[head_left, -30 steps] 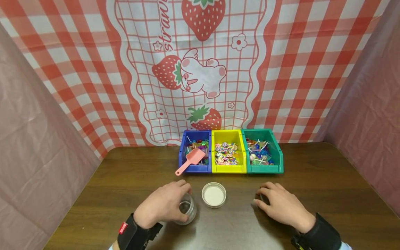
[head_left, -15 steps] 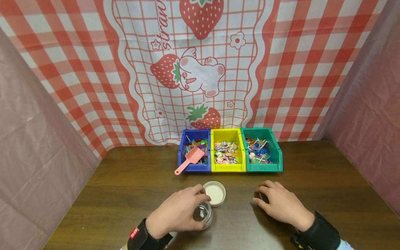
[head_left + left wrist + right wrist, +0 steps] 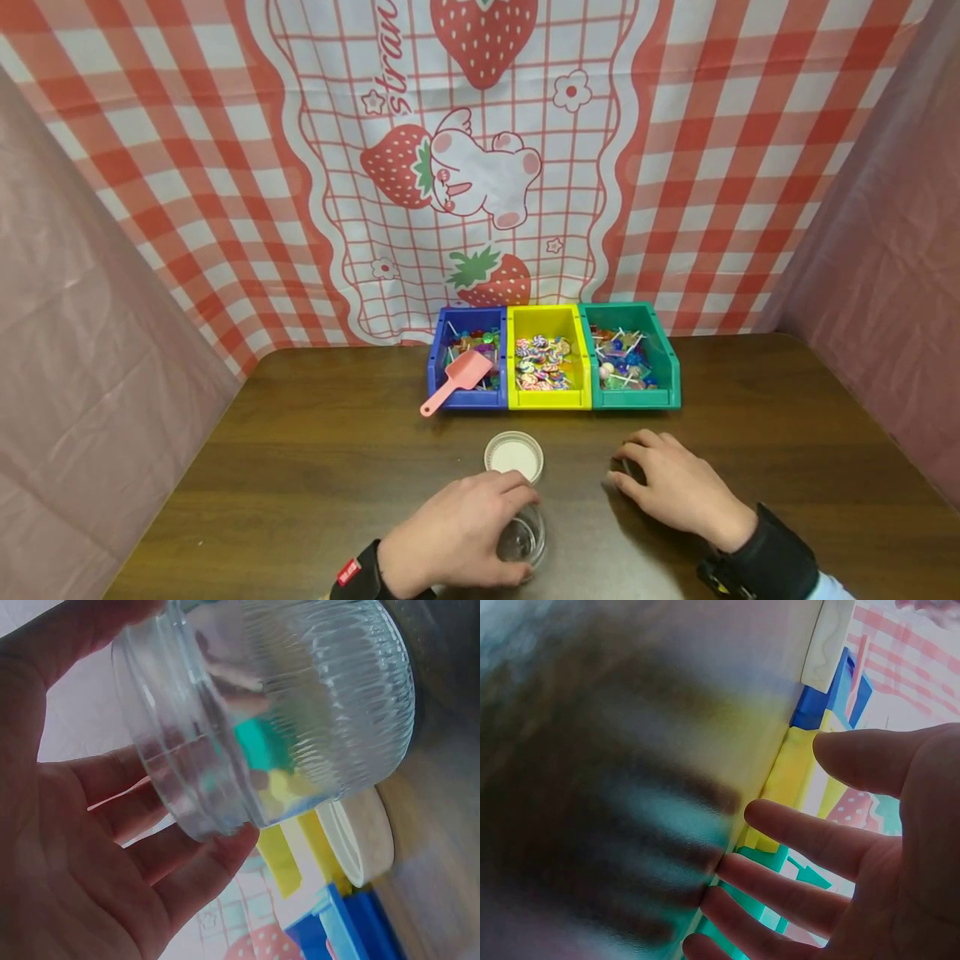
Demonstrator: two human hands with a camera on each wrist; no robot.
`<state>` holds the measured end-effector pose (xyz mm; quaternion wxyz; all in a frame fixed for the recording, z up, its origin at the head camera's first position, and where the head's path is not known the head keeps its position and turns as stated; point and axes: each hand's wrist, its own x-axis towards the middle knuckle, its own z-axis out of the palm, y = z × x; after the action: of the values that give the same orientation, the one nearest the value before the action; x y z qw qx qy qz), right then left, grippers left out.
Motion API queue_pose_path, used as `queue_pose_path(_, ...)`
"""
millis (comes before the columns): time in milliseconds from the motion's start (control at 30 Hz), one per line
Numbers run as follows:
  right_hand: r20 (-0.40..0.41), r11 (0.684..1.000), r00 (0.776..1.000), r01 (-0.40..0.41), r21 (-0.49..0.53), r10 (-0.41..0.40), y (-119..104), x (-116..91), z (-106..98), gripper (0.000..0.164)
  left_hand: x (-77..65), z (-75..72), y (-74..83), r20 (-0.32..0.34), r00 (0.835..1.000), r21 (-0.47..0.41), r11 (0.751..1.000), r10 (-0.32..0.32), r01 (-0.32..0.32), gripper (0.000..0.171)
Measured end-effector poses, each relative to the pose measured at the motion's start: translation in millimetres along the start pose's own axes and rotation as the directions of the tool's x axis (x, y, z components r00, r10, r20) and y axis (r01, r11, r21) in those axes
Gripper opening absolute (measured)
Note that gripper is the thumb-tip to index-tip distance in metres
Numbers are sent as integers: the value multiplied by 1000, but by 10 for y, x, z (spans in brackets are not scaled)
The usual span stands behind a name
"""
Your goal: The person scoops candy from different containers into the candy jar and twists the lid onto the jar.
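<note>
My left hand (image 3: 457,533) grips a clear glass jar (image 3: 523,537) around its upper part, thumb on one side and fingers on the other. In the left wrist view the jar (image 3: 300,712) shows ribbed lower walls and a smooth neck, with nothing inside. Just behind it on the table lies a round cream lid (image 3: 514,454), turned with its inner side up. To the right, my right hand (image 3: 675,483) rests with its fingertips at the tabletop, fingers relaxed and holding nothing; the right wrist view shows the fingers (image 3: 802,832) spread apart.
Three joined bins stand at the back: blue (image 3: 471,401), yellow (image 3: 550,400) and green (image 3: 637,401), each holding small colourful candy-like pieces. A pink scoop (image 3: 467,371) lies across the blue bin, its handle over the front edge. Behind the brown table (image 3: 315,450) hangs a strawberry-print checked cloth (image 3: 697,167).
The left hand has carried the jar to the right and nearer to me, from left of the lid to in front of it. The right hand has stayed in place.
</note>
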<state>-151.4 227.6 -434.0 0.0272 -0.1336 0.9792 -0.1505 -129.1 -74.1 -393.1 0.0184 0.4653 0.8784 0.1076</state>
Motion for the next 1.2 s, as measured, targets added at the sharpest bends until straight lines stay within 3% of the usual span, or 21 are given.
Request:
queue_pose_path(233,-16,1000,1000,4,-9,-5,-16,-5,-1,34,37,43,76,41,998,-49,997,57,-55,56)
queue_pose_path(433,-25,1000,1000,13,-12,-13,-16,-9,3,32,65,118,116,28,993,-84,990,117,-115,57)
queue_pose_path(633,-23,1000,1000,14,-12,-15,-9,-6,8,32,110,159,141,95,989,-163,982,109,-93,61)
queue_pose_path(933,-18,1000,1000,8,-17,-8,2,-26,12,30,130,193,163,88,983,-139,979,163,-150,66)
queue_pose_path(1067,-30,1000,999,22,-17,-22,-2,-19,17,29,102,160,139,10,989,-122,982,145,-143,62)
queue_pose_path(1133,-43,999,998,32,-22,-33,0,-13,19,29,96,131,117,-74,990,-108,986,118,-126,56)
queue_pose_path(1200,-53,999,998,37,-28,-38,0,-11,19,29,97,103,73,-182,979,-76,992,90,-105,48)
